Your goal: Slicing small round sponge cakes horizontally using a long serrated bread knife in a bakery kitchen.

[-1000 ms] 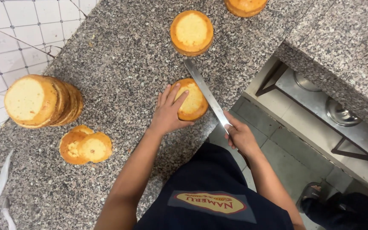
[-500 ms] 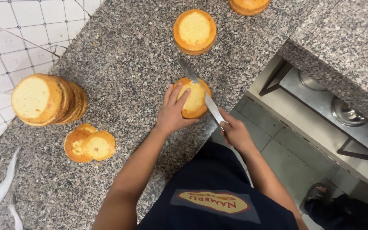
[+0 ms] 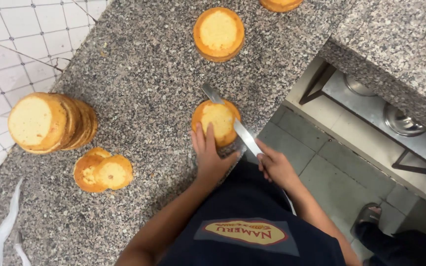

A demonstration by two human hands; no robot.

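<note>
Speckled grey granite makes up the worktop point(image 3: 139, 64), and on it, close to the near edge, sits the round sponge cake point(image 3: 216, 121) I am cutting. My left hand point(image 3: 209, 158) lies flat on its near side, fingers spread and pressing down on the top to steady it. My right hand point(image 3: 278, 167) is closed in a firm grip around the handle of a long knife point(image 3: 232, 120), whose blade runs level across the cake from the right, its tip showing past the far left rim. I judge the slice through this cake to be well under way but not finished, since the blade sits inside it and no layer has come free. To the left, a stack of cut rounds point(image 3: 50, 122) leans on its side, and just in front of it lie thin trimmed tops point(image 3: 102, 171), so several cakes look already done. Further back, a whole cake point(image 3: 219, 33) waits uncut, with another cake point(image 3: 279, 4) partly in view at the top edge, so some work seems left. The cake lies directly under my left palm and just left of my right fist.
</note>
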